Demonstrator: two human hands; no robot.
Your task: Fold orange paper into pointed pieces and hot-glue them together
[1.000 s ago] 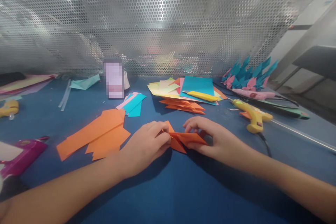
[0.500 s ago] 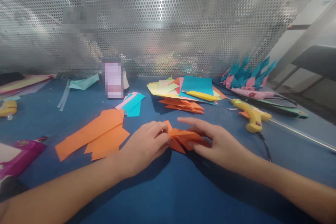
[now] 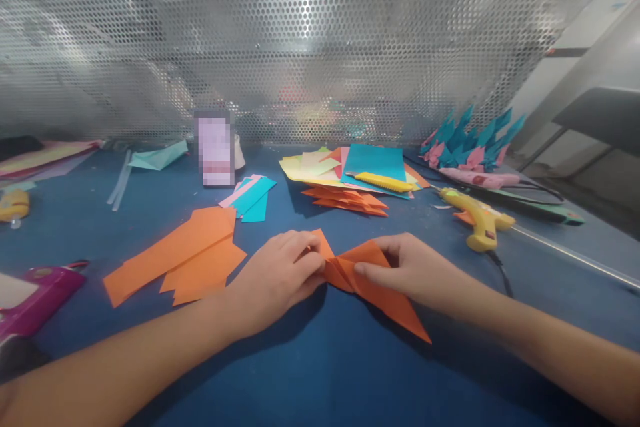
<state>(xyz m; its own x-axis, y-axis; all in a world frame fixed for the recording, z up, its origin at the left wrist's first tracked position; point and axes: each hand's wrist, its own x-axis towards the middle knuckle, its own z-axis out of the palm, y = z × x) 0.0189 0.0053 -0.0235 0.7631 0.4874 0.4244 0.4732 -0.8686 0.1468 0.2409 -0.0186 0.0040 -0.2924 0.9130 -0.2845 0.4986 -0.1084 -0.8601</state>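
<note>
Between my two hands is a piece of folded orange paper (image 3: 387, 297), low over the blue table. My left hand (image 3: 287, 270) pinches its left end, fingertips closed on the creased part. On the other side my right hand (image 3: 407, 273) grips the paper with the thumb in front and the fingers behind. A pointed flap reaches down and right below that hand. Several flat orange paper pieces (image 3: 200, 250) lie left of my left hand. Just beyond my hands sits a small stack of folded orange papers (image 3: 345, 201).
Coloured sheets (image 3: 373, 157) with a yellow utility knife (image 3: 383, 182) on top lie behind. A yellow glue gun (image 3: 477, 220) rests at right, near blue and pink paper shapes (image 3: 470, 143). A phone (image 3: 216, 150) stands upright; a magenta device (image 3: 43, 297) lies at left.
My right hand's fingers have closed onto the orange paper. Its right part has opened out, and a pointed flap now extends down and right. My left hand has stayed in place.
</note>
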